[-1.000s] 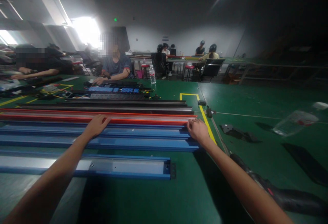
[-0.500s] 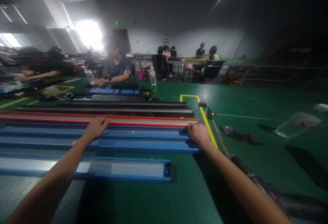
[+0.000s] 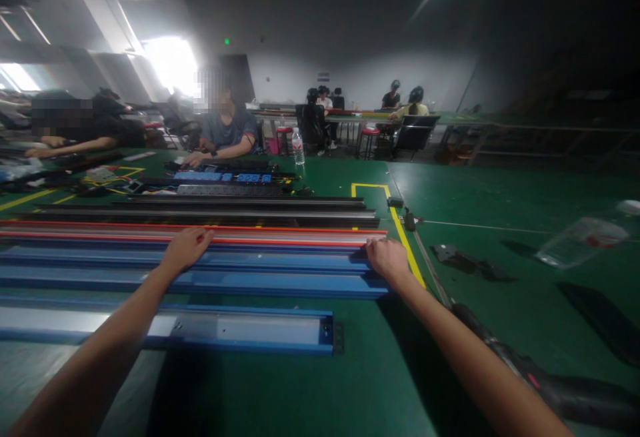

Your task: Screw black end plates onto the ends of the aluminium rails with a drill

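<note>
Green table [image 3: 475,187]: left hand [image 3: 185,248] and right hand [image 3: 389,260] curl at red rail [image 3: 290,235], grip unclear; it moved slightly toward blue rails [image 3: 280,281], apparently being adjusted.

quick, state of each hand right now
Left hand: curled at the red rail; grip cannot be told.
Right hand: curled by the red rail's right end; grip cannot be told.

Lighting dim; window [image 3: 171,65] at left rear blown out, hazy glare around it; dark shadows across bench [image 3: 285,393]; detail soft
</note>
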Action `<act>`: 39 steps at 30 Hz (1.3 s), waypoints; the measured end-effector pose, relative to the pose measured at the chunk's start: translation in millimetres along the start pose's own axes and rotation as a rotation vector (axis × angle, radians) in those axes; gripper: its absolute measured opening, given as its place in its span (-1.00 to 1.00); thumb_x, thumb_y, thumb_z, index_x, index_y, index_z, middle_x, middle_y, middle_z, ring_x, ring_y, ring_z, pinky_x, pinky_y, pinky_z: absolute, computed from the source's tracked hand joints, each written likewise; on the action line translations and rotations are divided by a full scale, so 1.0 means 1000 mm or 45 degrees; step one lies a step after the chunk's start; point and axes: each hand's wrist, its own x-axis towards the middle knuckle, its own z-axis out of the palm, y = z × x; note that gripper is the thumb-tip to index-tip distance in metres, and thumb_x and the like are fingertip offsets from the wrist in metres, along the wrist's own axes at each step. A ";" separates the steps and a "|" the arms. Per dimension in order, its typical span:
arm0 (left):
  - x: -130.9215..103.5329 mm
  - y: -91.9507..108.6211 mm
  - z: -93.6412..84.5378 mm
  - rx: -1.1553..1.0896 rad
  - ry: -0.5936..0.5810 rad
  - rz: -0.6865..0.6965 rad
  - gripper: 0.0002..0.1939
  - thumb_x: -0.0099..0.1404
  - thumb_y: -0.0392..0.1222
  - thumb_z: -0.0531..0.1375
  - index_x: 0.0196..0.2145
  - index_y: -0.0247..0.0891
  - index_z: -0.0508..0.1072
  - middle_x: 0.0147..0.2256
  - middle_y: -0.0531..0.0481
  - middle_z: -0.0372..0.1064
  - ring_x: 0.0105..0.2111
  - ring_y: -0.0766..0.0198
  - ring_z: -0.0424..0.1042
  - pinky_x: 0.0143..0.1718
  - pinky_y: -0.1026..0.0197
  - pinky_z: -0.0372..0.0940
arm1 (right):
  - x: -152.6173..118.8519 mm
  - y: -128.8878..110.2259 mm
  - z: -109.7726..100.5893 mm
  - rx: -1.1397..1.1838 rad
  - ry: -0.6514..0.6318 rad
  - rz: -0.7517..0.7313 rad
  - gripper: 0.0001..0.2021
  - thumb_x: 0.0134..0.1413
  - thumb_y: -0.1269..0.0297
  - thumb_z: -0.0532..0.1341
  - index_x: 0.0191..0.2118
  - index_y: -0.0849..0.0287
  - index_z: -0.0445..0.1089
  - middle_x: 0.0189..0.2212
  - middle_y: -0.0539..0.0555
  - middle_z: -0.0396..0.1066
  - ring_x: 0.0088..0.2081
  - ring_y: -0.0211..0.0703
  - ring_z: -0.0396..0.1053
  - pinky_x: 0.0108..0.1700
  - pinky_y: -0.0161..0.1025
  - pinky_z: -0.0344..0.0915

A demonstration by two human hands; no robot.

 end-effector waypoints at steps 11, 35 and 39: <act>-0.003 0.016 -0.016 0.138 0.037 0.083 -0.43 0.39 0.17 -0.14 -0.28 -0.28 0.51 -0.23 -0.29 0.49 -0.11 -0.12 0.43 -0.02 -0.07 0.29 | 0.002 0.002 0.000 0.029 0.061 -0.048 -0.70 0.32 0.06 0.20 -0.16 0.23 0.48 -0.18 0.10 0.53 -0.15 -0.09 0.49 0.00 0.01 0.40; 0.084 0.158 0.041 -0.139 -0.153 0.374 -0.26 0.43 0.28 -0.13 0.20 -0.38 0.39 0.16 -0.33 0.37 0.17 -0.09 0.35 0.19 -0.01 0.18 | 0.074 -0.016 0.015 0.272 -0.135 -0.134 -0.04 0.23 -0.34 -0.16 0.44 0.42 -0.12 0.45 0.34 -0.14 0.44 0.25 -0.23 0.41 0.15 -0.31; 0.081 0.160 0.039 -0.121 -0.158 0.364 -0.27 0.44 0.25 -0.12 0.19 -0.42 0.38 0.16 -0.32 0.38 0.17 -0.07 0.36 0.20 0.01 0.18 | 0.076 -0.016 0.016 0.270 -0.163 -0.130 -0.03 0.22 -0.35 -0.15 0.44 0.42 -0.08 0.44 0.36 -0.12 0.43 0.26 -0.18 0.40 0.13 -0.28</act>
